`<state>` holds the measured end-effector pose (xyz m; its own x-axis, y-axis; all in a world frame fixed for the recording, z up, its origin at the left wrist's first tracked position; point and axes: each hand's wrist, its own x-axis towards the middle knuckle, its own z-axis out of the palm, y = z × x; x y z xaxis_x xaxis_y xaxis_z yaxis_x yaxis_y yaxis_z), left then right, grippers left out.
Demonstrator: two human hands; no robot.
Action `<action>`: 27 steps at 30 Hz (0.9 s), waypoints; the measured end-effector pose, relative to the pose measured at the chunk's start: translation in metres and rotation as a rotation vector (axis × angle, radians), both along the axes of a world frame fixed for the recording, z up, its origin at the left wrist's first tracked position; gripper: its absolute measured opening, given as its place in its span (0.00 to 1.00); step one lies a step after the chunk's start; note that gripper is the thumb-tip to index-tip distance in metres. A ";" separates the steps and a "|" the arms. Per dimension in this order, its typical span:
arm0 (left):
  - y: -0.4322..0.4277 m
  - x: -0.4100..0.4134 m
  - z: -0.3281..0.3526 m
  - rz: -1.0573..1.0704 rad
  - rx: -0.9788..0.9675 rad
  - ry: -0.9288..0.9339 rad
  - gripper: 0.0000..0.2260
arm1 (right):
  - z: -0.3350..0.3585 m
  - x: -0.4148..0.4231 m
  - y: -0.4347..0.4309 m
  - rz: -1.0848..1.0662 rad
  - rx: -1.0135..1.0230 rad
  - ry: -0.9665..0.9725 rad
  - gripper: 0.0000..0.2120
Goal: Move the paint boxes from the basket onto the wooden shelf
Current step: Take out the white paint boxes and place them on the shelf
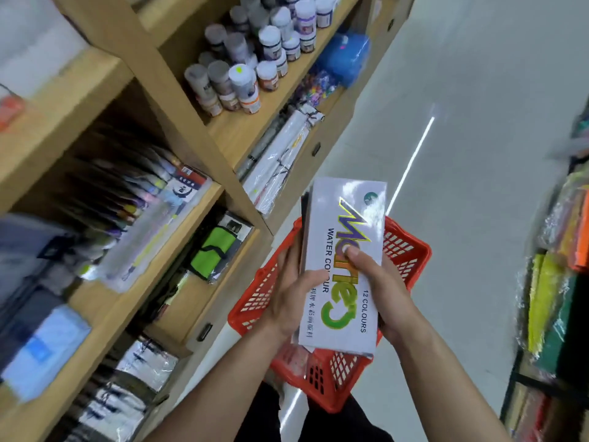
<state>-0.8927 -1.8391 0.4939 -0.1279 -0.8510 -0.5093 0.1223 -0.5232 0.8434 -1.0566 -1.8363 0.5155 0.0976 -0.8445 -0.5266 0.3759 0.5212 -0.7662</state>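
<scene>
While I have only the head view to go on, I read it line by line.

Head view, paint boxes: I hold a stack of paint boxes [342,266] above the red basket [404,250]; the top one reads "water colour, 12 colours", and edges of others show beneath it, though I cannot count them.
Left hand: my left hand [291,301] cups the stack's left edge, fingers curled under, thumb pressed on the face.
Right hand: my right hand [382,291] clamps the right edge, thumb flat on the lid, fingers hidden below.
Basket: it sits below the stack near my body; something pale lies in its bottom, too blurred to name.
Wooden shelf: the wooden shelf [204,193] rises to my left, its bays crowded with paint jars [242,81] and wrapped packs [277,161].
Step in hand: I judge the stack lifted clear, carry not yet begun.
Next move: swing left, find a bay with room, keep both thumbs pressing so the stack does not fan apart, then slide it in flat.
</scene>
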 end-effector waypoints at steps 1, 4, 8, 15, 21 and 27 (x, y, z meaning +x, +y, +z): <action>0.004 0.004 0.013 0.018 -0.027 0.013 0.32 | 0.013 0.006 0.000 0.008 -0.035 0.001 0.23; 0.014 0.024 0.051 0.128 -0.112 0.008 0.32 | 0.045 0.029 0.004 0.023 -0.132 0.022 0.25; 0.032 0.074 0.104 0.235 -0.227 0.007 0.35 | 0.083 0.078 0.019 0.110 -0.290 0.022 0.26; 0.111 0.188 0.197 0.448 -0.377 0.035 0.37 | 0.160 0.205 0.060 0.289 -0.396 -0.146 0.28; 0.189 0.294 0.245 0.652 -0.427 0.026 0.27 | 0.211 0.325 0.104 0.496 -0.448 -0.214 0.20; 0.212 0.380 0.260 0.814 -0.483 -0.074 0.20 | 0.234 0.431 0.112 0.659 -0.445 -0.152 0.12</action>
<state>-0.5124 -1.6268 0.7537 0.6159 -0.7854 -0.0615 0.2329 0.1069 0.9666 -0.6251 -1.7245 0.7494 0.6916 -0.7160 -0.0955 0.2149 0.3303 -0.9191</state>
